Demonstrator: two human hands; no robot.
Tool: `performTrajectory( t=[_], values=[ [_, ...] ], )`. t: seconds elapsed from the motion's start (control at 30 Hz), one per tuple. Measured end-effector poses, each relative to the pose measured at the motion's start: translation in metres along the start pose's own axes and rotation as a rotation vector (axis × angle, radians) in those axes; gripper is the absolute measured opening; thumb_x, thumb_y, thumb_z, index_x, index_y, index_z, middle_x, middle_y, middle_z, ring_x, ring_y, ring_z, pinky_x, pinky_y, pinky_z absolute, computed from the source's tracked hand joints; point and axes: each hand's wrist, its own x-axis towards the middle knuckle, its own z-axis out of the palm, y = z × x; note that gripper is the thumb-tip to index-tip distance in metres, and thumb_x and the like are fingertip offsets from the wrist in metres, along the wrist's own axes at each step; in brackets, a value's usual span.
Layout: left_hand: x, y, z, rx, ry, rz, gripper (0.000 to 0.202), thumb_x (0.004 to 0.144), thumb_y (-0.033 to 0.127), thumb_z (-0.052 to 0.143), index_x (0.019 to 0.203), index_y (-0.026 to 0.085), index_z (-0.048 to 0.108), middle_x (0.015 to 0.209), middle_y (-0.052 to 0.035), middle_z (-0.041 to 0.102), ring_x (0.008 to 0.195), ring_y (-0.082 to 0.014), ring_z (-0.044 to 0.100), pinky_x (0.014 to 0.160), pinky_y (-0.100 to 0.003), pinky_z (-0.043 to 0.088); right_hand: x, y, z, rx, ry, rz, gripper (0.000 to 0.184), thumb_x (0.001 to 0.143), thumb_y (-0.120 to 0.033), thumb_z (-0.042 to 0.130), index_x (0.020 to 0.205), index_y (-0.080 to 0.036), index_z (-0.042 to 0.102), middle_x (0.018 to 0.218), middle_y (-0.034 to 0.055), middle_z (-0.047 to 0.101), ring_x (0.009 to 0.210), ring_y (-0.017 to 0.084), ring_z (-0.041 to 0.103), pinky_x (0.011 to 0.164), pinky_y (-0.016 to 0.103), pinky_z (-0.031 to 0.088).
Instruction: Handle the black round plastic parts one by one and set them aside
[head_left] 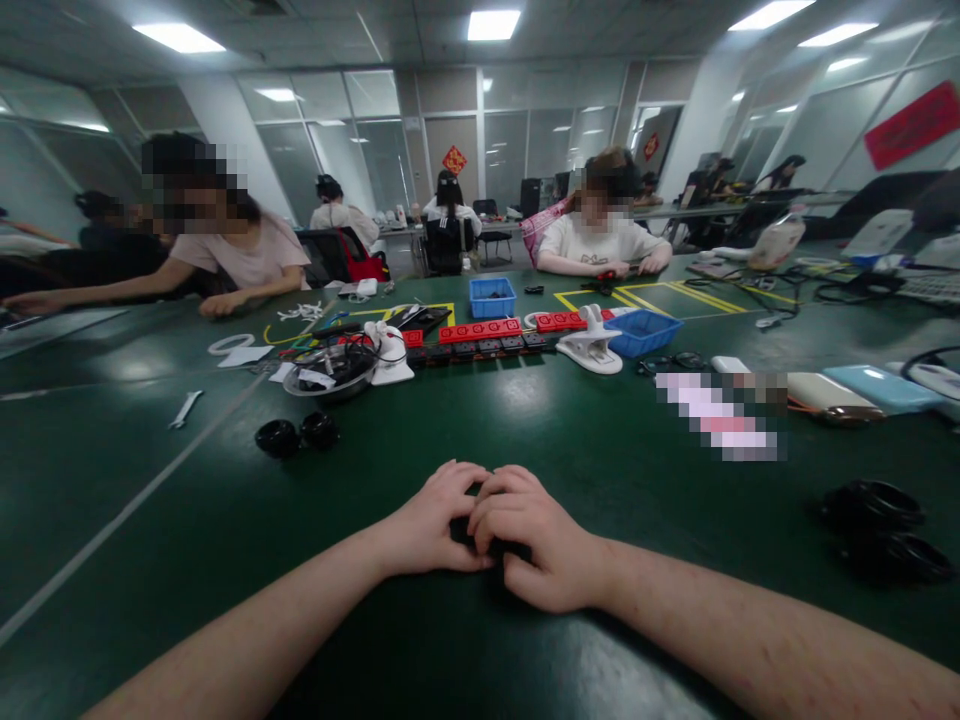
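Observation:
Both hands meet over the green table in front of me, around a small black part (463, 532) that is mostly covered by fingers; its kind does not show. My left hand (442, 520) curls round its left side, thumb low and fingers over the top. From the right, my right hand (544, 535) closes on the same part, its bent fingers overlapping the left fingertips. Farther off to the left lie two black cup-like round parts (277, 437). Two similar black ring-shaped parts (874, 505) rest near the right edge, blurred.
Beyond my hands stand a clear bowl of dark parts (330, 375), white clip bases (390, 355), a row of red socket strips (480, 331) and blue bins (645, 332). A wrench (186, 409) lies left. Pouches and devices (832, 398) lie right. Two people sit across the table.

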Motion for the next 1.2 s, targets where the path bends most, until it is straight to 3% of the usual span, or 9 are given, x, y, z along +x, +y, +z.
performTrajectory(
  t=[0.17, 0.3, 0.37, 0.5, 0.67, 0.83, 0.97, 1.07, 1.2],
  values=[
    [-0.001, 0.002, 0.0, -0.009, 0.011, -0.033, 0.061, 0.063, 0.042, 0.069, 0.118, 0.025, 0.046, 0.126, -0.0063, 0.041, 0.117, -0.0274, 0.035, 0.103, -0.051, 0.011, -0.001, 0.0, 0.0, -0.087, 0.086, -0.003, 0.022, 0.071, -0.031, 0.051, 0.089, -0.019, 0.052, 0.093, 0.0059, 0.058, 0.092, 0.02, 0.048, 0.084, 0.038, 0.034],
    [-0.002, 0.013, 0.008, 0.017, 0.129, -0.179, 0.082, 0.049, 0.061, 0.07, 0.115, 0.02, 0.043, 0.12, -0.0097, 0.044, 0.114, -0.0309, 0.038, 0.101, -0.059, 0.005, -0.002, 0.003, 0.003, -0.24, 0.172, 0.168, 0.044, 0.067, -0.051, 0.059, 0.091, -0.015, 0.051, 0.09, 0.0084, 0.055, 0.084, 0.021, 0.047, 0.076, 0.038, 0.036],
    [-0.002, 0.02, 0.014, 0.053, 0.204, -0.258, 0.078, 0.045, 0.063, 0.071, 0.104, 0.019, 0.047, 0.11, -0.0092, 0.049, 0.108, -0.0312, 0.042, 0.101, -0.06, 0.007, -0.002, 0.004, 0.005, -0.307, 0.145, 0.227, 0.043, 0.066, -0.054, 0.059, 0.083, -0.015, 0.052, 0.083, 0.0071, 0.054, 0.078, 0.021, 0.046, 0.073, 0.037, 0.035],
    [-0.001, 0.027, 0.021, 0.083, 0.239, -0.298, 0.047, 0.055, 0.046, 0.07, 0.09, 0.02, 0.052, 0.095, -0.004, 0.052, 0.097, -0.027, 0.047, 0.101, -0.059, 0.012, -0.001, 0.004, 0.006, -0.333, 0.089, 0.233, 0.033, 0.068, -0.048, 0.058, 0.075, -0.017, 0.051, 0.076, 0.0044, 0.054, 0.075, 0.019, 0.044, 0.072, 0.036, 0.033],
    [0.001, 0.016, 0.011, -0.03, 0.163, -0.121, 0.041, 0.052, 0.026, 0.073, 0.09, 0.02, 0.058, 0.104, -0.0043, 0.049, 0.101, -0.0255, 0.044, 0.098, -0.045, 0.028, 0.0, 0.002, 0.002, -0.188, 0.069, 0.133, 0.013, 0.066, -0.026, 0.054, 0.076, -0.018, 0.052, 0.077, 0.0028, 0.057, 0.078, 0.018, 0.046, 0.074, 0.035, 0.035],
    [0.002, 0.004, 0.004, -0.11, 0.009, 0.014, 0.036, 0.059, 0.023, 0.074, 0.093, 0.025, 0.062, 0.115, -0.0009, 0.046, 0.112, -0.025, 0.038, 0.098, -0.037, 0.03, -0.001, -0.002, 0.002, -0.058, -0.011, 0.003, 0.018, 0.06, -0.015, 0.043, 0.074, -0.019, 0.053, 0.073, 0.0019, 0.058, 0.085, 0.019, 0.049, 0.08, 0.037, 0.035],
    [-0.003, -0.001, -0.002, -0.131, -0.018, -0.03, 0.075, 0.055, 0.037, 0.077, 0.122, 0.026, 0.045, 0.13, -0.0053, 0.038, 0.12, -0.029, 0.031, 0.101, -0.045, 0.024, 0.0, 0.0, -0.009, 0.02, 0.022, 0.015, 0.023, 0.071, -0.021, 0.047, 0.093, -0.019, 0.053, 0.092, 0.0045, 0.059, 0.095, 0.02, 0.049, 0.087, 0.04, 0.034],
    [-0.011, -0.002, -0.015, -0.136, 0.002, -0.117, 0.103, 0.05, 0.047, 0.078, 0.135, 0.027, 0.023, 0.141, -0.0092, 0.021, 0.127, -0.0327, 0.018, 0.102, -0.051, 0.019, 0.004, 0.012, -0.029, 0.15, 0.09, 0.186, 0.029, 0.077, -0.033, 0.051, 0.102, -0.018, 0.05, 0.102, 0.0071, 0.056, 0.098, 0.02, 0.048, 0.087, 0.039, 0.036],
    [-0.017, 0.013, -0.039, -0.163, 0.08, -0.156, 0.087, 0.061, 0.044, 0.073, 0.133, 0.029, 0.026, 0.14, -0.005, 0.027, 0.127, -0.0279, 0.023, 0.103, -0.046, 0.023, 0.007, 0.031, -0.048, 0.397, -0.294, 0.353, 0.048, 0.072, -0.037, 0.06, 0.113, -0.017, 0.046, 0.097, 0.0043, 0.057, 0.089, 0.016, 0.054, 0.08, 0.033, 0.042]
  ],
)
